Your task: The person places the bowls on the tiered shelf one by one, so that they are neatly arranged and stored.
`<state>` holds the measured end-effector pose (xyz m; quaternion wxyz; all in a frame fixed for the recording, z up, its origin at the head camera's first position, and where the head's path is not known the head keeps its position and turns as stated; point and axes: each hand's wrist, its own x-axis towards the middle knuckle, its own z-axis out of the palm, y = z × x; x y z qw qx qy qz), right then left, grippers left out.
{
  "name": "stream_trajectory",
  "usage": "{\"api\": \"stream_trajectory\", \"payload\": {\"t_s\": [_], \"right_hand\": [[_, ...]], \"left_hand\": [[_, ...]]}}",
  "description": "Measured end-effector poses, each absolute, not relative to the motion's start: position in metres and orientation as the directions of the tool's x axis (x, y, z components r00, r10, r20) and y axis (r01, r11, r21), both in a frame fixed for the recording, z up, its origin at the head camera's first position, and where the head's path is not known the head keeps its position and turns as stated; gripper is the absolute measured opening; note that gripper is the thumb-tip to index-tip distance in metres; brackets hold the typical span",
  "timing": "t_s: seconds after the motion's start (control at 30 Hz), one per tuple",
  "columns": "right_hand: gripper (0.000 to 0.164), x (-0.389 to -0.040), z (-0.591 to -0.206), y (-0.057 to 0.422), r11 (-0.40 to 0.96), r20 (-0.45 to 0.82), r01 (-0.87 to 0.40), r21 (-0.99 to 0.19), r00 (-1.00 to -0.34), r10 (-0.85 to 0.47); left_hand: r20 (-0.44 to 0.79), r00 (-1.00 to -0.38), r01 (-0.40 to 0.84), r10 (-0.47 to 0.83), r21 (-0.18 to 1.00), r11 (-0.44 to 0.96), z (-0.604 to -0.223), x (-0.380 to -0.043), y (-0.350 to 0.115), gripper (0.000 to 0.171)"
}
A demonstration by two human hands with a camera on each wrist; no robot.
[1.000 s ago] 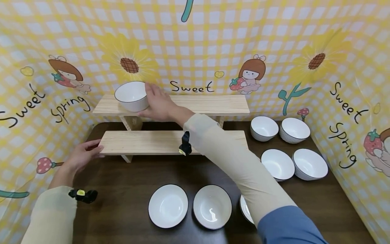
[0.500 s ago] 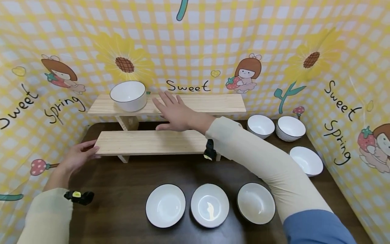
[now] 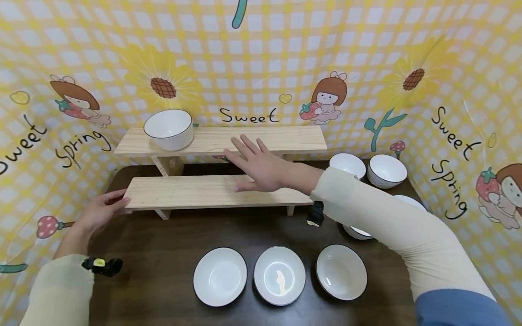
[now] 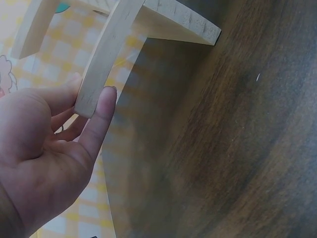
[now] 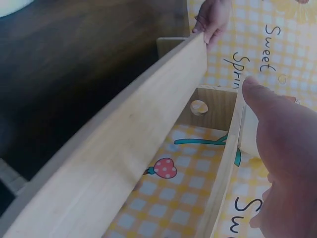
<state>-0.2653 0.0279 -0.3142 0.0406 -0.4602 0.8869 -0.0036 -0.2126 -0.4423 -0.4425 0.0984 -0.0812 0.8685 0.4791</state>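
Observation:
A two-tier wooden shelf (image 3: 183,192) stands against the back cloth. My left hand (image 3: 99,213) pinches the left end of its lower board, thumb on one face and fingers on the other, as the left wrist view shows at the board end (image 4: 101,69). On the left part of the upper board (image 3: 253,138) sits a white bowl (image 3: 169,131) with a dark rim, upright. My right hand (image 3: 263,171) is held over the shelf, fingers spread and straight, to the right of that bowl and apart from it. Nothing is in its grasp.
In a row on the dark table (image 3: 155,280) in front are three white bowls: a left one (image 3: 220,277), a middle one (image 3: 279,283) and a right one (image 3: 341,271). Several more bowls (image 3: 386,171) stand at the right, partly behind my right sleeve (image 3: 379,213). Checked cloth (image 3: 244,54) surrounds the table.
My right hand has let go of the bowl on the upper board and drawn back to the right, fingers spreading. The left hand keeps its hold on the lower board.

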Motion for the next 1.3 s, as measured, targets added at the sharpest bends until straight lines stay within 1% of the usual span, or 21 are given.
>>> {"api": "stream_trajectory", "payload": {"t_s": [0.13,0.43,0.53,0.63,0.8,1.03,1.13,1.3], "right_hand": [[0.092,-0.255,-0.32,0.044,0.553,-0.055,-0.832,-0.041,-0.55,-0.833],[0.089,-0.232,-0.336,0.079,0.469,-0.027,-0.879,-0.086,-0.469,-0.883],[0.089,-0.224,-0.341,0.089,0.458,-0.027,-0.885,-0.082,-0.458,-0.889],[0.088,-0.216,-0.345,0.099,0.459,-0.034,-0.885,-0.075,-0.458,-0.888],[0.088,-0.2,-0.355,0.116,0.451,-0.041,-0.887,-0.098,-0.449,-0.892],[0.085,-0.176,-0.365,0.141,0.438,0.003,-0.887,-0.142,-0.443,-0.896],[0.086,-0.168,-0.37,0.154,0.452,0.019,-0.875,-0.172,-0.462,-0.887],[0.09,-0.152,-0.379,0.178,0.489,0.055,-0.836,-0.249,-0.516,-0.855]], "left_hand": [[-0.244,-0.969,-0.23,-0.042,0.828,0.511,-0.445,-0.214,-0.445,0.069],[-0.269,-0.963,-0.252,-0.037,0.837,0.486,-0.446,-0.213,-0.448,0.072],[-0.264,-0.964,-0.25,-0.041,0.838,0.485,-0.446,-0.213,-0.448,0.072],[-0.253,-0.967,-0.241,-0.04,0.844,0.479,-0.446,-0.213,-0.447,0.071],[-0.248,-0.968,-0.235,-0.035,0.85,0.471,-0.448,-0.213,-0.447,0.071],[-0.227,-0.973,-0.215,-0.03,0.863,0.456,-0.45,-0.211,-0.444,0.07],[-0.223,-0.974,-0.213,-0.033,0.864,0.456,-0.45,-0.211,-0.443,0.071],[-0.216,-0.976,-0.207,-0.029,0.876,0.436,-0.451,-0.21,-0.443,0.072]]}}
